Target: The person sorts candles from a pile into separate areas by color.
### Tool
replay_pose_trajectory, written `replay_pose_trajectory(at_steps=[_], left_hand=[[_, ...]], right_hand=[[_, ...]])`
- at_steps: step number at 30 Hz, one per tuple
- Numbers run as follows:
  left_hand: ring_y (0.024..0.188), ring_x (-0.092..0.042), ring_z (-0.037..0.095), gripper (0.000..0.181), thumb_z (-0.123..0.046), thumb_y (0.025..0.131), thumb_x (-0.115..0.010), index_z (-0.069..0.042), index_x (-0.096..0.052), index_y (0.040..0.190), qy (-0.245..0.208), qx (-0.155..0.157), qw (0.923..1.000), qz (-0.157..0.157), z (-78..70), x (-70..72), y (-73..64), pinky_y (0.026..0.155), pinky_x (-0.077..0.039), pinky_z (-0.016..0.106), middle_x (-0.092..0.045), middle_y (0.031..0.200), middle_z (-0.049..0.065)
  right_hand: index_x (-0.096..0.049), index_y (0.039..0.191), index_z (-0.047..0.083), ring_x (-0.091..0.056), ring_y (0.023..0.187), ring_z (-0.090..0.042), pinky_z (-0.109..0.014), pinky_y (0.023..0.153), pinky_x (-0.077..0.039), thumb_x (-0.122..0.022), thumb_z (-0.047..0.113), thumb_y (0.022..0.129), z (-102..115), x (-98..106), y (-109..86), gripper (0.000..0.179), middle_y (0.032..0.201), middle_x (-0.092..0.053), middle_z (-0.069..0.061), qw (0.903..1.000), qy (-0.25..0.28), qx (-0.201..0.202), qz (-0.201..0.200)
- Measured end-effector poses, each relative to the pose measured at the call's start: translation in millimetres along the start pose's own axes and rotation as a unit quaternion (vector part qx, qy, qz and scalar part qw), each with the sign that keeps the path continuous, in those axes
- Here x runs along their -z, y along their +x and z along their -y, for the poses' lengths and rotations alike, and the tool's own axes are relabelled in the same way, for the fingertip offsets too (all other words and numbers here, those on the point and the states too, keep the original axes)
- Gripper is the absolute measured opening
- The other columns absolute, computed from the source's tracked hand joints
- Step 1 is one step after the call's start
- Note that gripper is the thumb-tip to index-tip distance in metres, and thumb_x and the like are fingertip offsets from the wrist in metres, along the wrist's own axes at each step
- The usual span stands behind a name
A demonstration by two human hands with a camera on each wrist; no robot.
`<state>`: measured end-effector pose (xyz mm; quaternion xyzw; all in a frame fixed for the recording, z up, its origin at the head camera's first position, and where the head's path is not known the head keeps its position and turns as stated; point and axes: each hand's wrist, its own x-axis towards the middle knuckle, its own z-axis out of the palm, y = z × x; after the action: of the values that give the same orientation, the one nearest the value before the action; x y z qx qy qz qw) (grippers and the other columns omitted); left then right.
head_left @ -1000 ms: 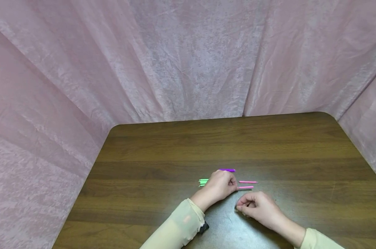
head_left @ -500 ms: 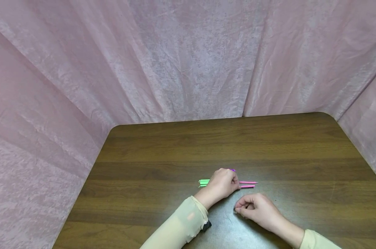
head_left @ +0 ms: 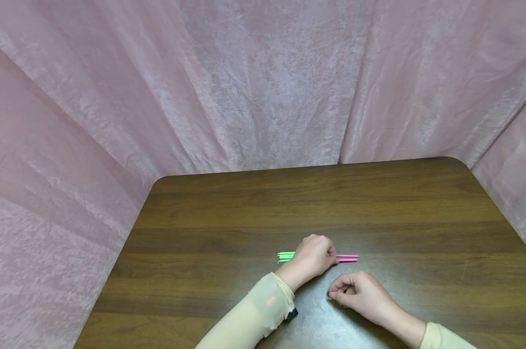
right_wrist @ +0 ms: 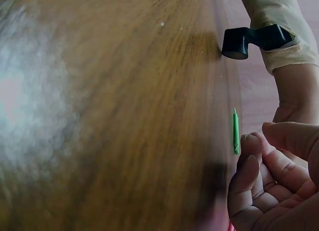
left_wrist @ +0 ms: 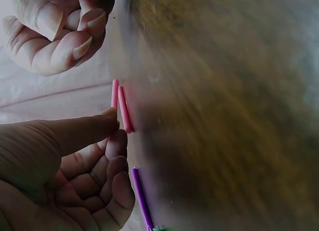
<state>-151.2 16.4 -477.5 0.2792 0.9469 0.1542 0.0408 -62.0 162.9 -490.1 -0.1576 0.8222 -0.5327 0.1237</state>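
My left hand (head_left: 312, 255) pinches a thin pink candle (left_wrist: 115, 94) between thumb and fingertip, low over the table. A second pink candle (left_wrist: 124, 111) lies beside it, nearly parallel and slightly apart. Several green candles (head_left: 286, 256) stick out left of the hand in the head view, partly covered by it. Below the fingers in the left wrist view is a purple candle (left_wrist: 141, 198), hidden from the head view. My right hand (head_left: 363, 294) rests nearer the front edge, fingers loosely curled, holding nothing. A green candle (right_wrist: 236, 131) shows past its fingertips in the right wrist view.
The brown wooden table (head_left: 228, 208) has rounded far corners. Pink velvety curtains (head_left: 263, 87) hang behind it and at both sides. A black wrist device (right_wrist: 259, 41) sits at the left sleeve.
My left hand has slid slightly right with the pink candle, bringing its end nearly level with the other pink one. The purple candles have gone behind the hand. The right hand barely moved.
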Motion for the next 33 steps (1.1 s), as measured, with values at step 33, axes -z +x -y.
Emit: replay_pose_trajectory(at_steps=[33], left_hand=[[0.063, -0.062, 0.007, 0.016, -0.025, 0.075, -0.079, -0.025, -0.069, 0.063, 0.022, 0.021, 0.9995, 0.004, -3.6, -1.5, 5.2, 0.052, -0.043, 0.022, -0.064, 0.064, -0.015]], right_hand=[[-0.073, 0.081, 0.012, -0.053, 0.058, 0.004, -0.023, 0.056, -0.047, -0.073, 0.014, 0.085, -3.0, 0.6, -1.0, 0.004, 0.071, -0.066, 0.007, 0.9998, -0.016, 0.012, -0.003]])
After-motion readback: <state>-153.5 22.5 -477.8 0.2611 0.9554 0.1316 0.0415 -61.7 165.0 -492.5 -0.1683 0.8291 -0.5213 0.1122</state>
